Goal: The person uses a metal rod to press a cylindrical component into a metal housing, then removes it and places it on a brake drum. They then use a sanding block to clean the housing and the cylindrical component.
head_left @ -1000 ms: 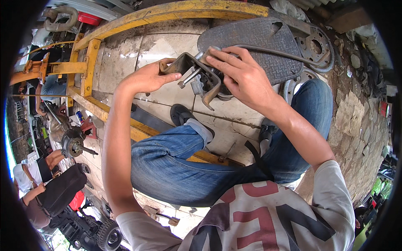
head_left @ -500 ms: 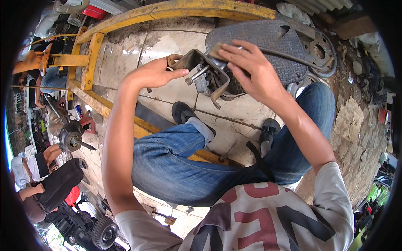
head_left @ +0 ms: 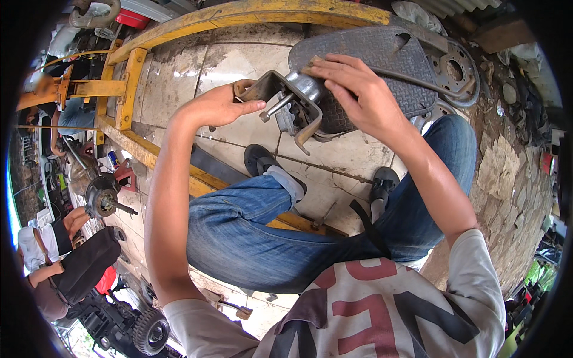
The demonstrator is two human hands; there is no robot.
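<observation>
Metal bracket lengthwise left-to-right, level

Daylight falls on a stained tile floor crossed by a yellow steel frame. Rough stone paving lies to the right; machine parts clutter the left.

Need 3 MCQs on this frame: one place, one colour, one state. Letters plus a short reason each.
1. Where is the metal bracket part?
A. held above the tiled floor
B. lying on the yellow frame
C. in a box

2. Colour of the frame rail on the floor?
A. blue
B. yellow
C. white

3. State of the left hand?
A. hanging free
B. gripping the part's end
C. flat on the knee

A: both hands hold it up over the tiles.
B: the rail is painted yellow.
B: its fingers wrap the part's end, while the right hand rests on top.
</observation>
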